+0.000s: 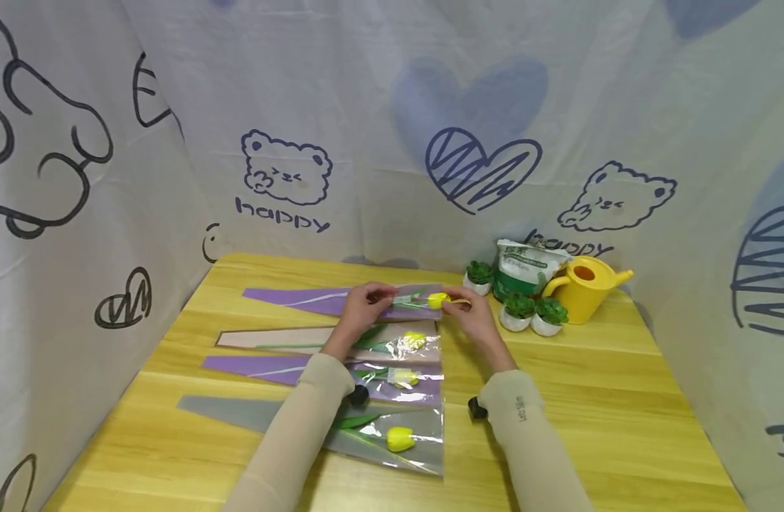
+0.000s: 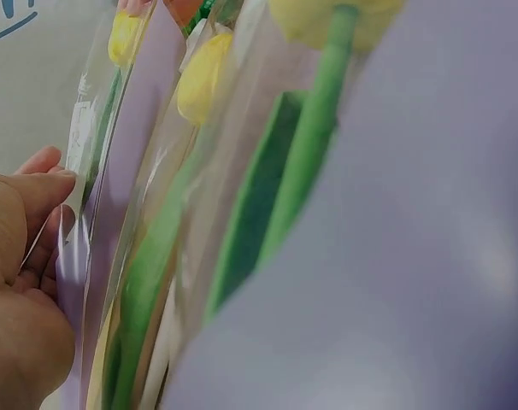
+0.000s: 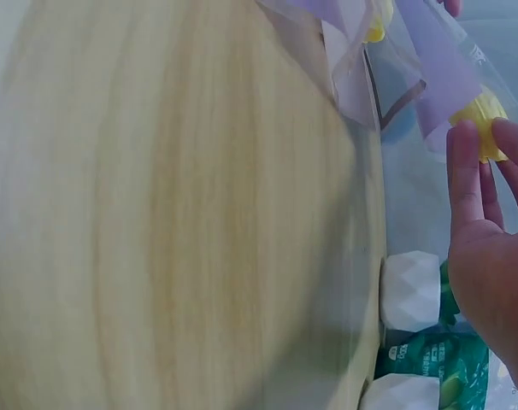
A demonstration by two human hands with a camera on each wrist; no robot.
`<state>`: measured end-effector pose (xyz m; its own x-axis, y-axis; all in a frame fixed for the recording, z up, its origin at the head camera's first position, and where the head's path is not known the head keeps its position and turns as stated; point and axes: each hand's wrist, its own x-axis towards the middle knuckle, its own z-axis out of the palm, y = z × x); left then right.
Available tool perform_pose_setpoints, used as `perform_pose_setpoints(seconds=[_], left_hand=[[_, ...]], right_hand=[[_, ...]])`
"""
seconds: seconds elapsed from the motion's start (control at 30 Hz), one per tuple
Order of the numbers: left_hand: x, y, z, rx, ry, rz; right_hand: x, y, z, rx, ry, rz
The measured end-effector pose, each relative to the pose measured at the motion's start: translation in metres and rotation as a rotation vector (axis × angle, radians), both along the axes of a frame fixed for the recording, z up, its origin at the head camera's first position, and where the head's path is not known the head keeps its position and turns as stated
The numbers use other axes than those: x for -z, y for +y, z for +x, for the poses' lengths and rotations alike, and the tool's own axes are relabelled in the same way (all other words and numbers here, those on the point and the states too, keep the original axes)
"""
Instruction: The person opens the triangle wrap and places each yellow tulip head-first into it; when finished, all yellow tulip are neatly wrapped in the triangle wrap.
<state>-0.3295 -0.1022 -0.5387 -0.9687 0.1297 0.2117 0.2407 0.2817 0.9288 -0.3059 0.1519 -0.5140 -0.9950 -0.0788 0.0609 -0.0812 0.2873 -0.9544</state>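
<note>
At the back of the row lies a yellow tulip (image 1: 437,301) in a clear sleeve with purple backing (image 1: 302,299). My left hand (image 1: 364,307) pinches this sleeve beside the stem, near a small white label (image 2: 79,128). At the flower end, my right hand (image 1: 474,320) has thumb and fingers around the yellow tulip head (image 3: 481,120). Nearer me lie several more wrapped yellow tulips: one on pale pink backing (image 1: 270,338), one on purple backing (image 1: 251,368) and one on grey backing (image 1: 232,412). My left forearm crosses over these and hides part of their stems.
Back right on the wooden table (image 1: 597,412) stand a yellow watering can (image 1: 587,295), a green and white bag (image 1: 523,269) and small potted succulents (image 1: 516,316), close to my right hand. A white printed curtain (image 1: 379,171) hangs behind and at both sides.
</note>
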Motion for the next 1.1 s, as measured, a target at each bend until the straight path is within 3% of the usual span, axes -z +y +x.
perform_pose_setpoints(seconds=[0.17, 0.33, 0.6, 0.77, 0.93, 1.1], left_hand=[[0.0, -0.002, 0.004, -0.008, -0.005, -0.009], [-0.001, 0.0, 0.004, -0.011, -0.015, -0.033], [-0.004, 0.001, 0.003, 0.012, -0.004, -0.026], [-0.004, 0.0, 0.003, 0.015, 0.001, -0.026], [-0.005, 0.001, 0.003, 0.022, -0.001, -0.03], [-0.004, 0.003, 0.003, 0.015, -0.006, -0.033]], right_hand=[[0.013, -0.005, -0.002, 0.005, 0.004, -0.043], [0.015, -0.008, -0.003, 0.01, -0.021, -0.075], [0.012, -0.011, -0.002, -0.014, -0.132, -0.233], [0.015, -0.009, 0.001, -0.098, -0.099, -0.144], [0.016, -0.008, 0.002, -0.115, -0.07, -0.043], [0.016, -0.008, 0.001, -0.132, -0.109, -0.051]])
